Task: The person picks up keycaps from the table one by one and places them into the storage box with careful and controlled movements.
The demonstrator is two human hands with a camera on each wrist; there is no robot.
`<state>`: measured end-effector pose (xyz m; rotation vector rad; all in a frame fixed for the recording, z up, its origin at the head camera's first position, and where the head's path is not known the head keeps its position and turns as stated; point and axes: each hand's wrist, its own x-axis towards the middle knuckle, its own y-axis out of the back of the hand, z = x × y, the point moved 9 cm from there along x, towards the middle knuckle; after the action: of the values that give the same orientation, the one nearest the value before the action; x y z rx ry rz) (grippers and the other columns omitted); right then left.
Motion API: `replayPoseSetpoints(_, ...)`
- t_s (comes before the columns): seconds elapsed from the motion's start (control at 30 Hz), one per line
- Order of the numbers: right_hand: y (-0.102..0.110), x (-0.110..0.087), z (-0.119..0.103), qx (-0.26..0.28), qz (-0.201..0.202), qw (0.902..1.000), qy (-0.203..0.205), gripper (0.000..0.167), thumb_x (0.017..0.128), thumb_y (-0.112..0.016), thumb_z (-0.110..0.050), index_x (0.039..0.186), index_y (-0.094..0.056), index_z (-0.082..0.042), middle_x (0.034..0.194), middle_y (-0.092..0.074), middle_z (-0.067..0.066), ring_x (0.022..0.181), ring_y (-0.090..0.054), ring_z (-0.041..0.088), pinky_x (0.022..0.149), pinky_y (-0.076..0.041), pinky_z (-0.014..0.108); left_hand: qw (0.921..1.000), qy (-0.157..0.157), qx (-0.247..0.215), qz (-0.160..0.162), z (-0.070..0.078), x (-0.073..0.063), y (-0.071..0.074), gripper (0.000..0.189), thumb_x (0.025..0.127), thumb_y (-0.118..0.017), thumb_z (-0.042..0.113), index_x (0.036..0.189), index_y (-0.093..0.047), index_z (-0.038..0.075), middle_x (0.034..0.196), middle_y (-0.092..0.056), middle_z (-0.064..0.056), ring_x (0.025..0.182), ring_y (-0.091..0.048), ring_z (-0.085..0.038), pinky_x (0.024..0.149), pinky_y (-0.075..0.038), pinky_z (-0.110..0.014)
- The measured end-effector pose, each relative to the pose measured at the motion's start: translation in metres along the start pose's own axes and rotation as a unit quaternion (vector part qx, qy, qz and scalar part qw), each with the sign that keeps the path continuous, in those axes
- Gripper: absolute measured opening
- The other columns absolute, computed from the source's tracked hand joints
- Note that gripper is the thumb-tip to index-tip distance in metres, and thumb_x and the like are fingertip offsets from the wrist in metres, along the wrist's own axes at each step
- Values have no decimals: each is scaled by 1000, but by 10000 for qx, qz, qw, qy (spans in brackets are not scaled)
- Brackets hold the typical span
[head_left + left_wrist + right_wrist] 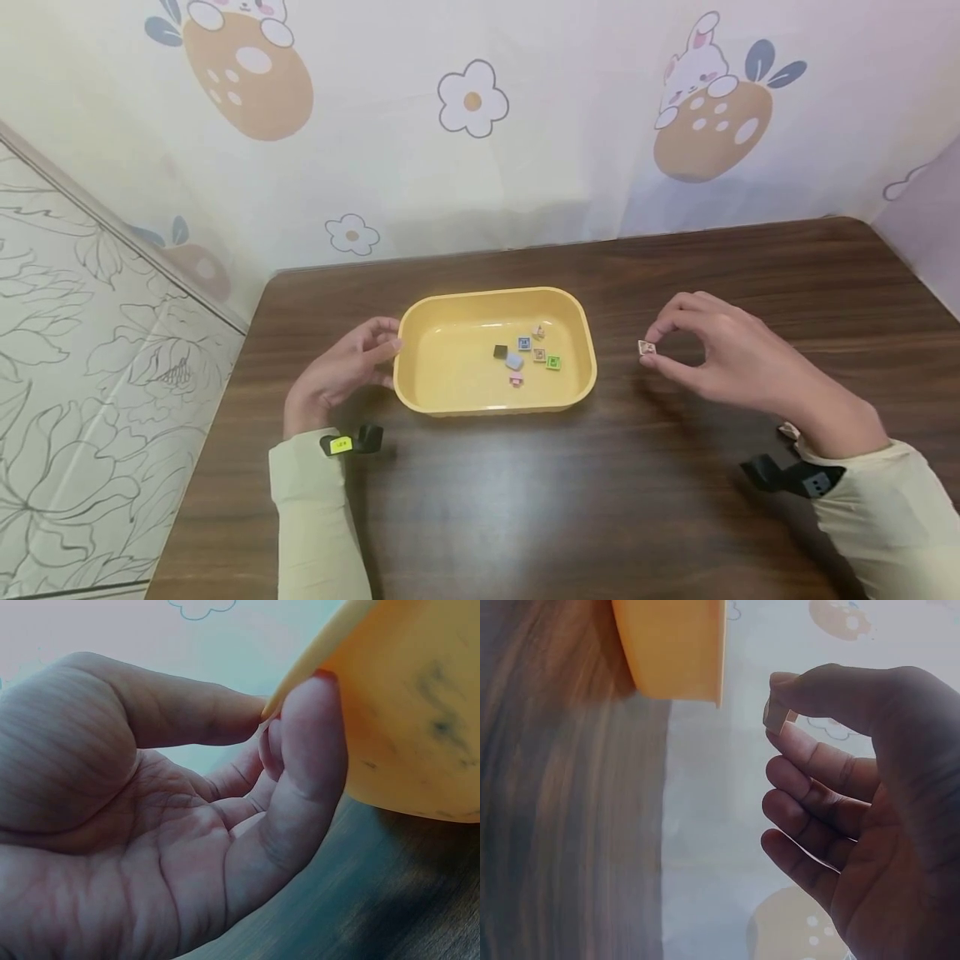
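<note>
1. Right hand (727, 350): thumb and index fingertip pinch one small square block (647, 347), pale with a brownish print. Other three fingers bent, little gaps between them, touching nothing.
2. The block is at the very tips of those fingers, above the table (480, 500), well apart from the tray.
3. Left hand (345, 367): thumb and index finger pinch the rim of the yellow tray (450, 358) at its left end. Remaining fingers mostly hidden behind; cannot tell if they touch.
4. Tray sits on the table, between the two hands' fingers.
5. Seven small pieces lie loose inside, in the half nearer the right fingers, well apart from the left fingertips.
6. Green piece (553, 362) is nearest the right fingers; brown-printed piece (539, 355) just beside it, cream piece (538, 332) beyond.
7. Toward the left fingers: blue piece (524, 343), pale blue piece (513, 361), pink piece (516, 379), then black piece (500, 352).
8. Patterned wall (405, 167) beyond both hands' fingers.
</note>
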<state>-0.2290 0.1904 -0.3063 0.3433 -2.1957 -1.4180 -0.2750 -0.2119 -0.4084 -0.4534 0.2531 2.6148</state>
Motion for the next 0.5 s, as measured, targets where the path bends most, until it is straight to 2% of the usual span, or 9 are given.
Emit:
replayPoseSetpoints(0.2, -2, 12, -7, 124, -93, 9999, -39, 28, 78, -95, -22, 94, -75, -33, 97, -66, -17, 95, -59, 8, 73, -52, 32, 10000, 32, 25, 27, 1, 0, 2, 42, 111, -51, 12, 147, -37, -4, 130, -56, -20, 111, -65, -26, 85, -65, -40)
replayPoseSetpoints(0.33, -6, 20, -12, 251, -107, 9996, -51, 29, 79, -94, -23, 91, -73, -38, 96, -64, -21, 96, -58, 6, 75, -51, 32, 10000, 76, 15, 58, 0, 0, 4, 43, 110, -53, 12, 146, -37, -4, 127, -59, -18, 108, -67, -24, 84, -65, -40)
replayPoseSetpoints(0.5, -10, 26, -20, 304, -130, 9993, 192, 28, 80, -93, -22, 92, -73, -38, 96, -64, -20, 96, -58, 6, 77, -53, 35, 9999, 108, 25, 77, -3, 0, 2, 44, 108, -55, 13, 145, -38, -2, 123, -62, -16, 105, -67, -23, 83, -65, -40)
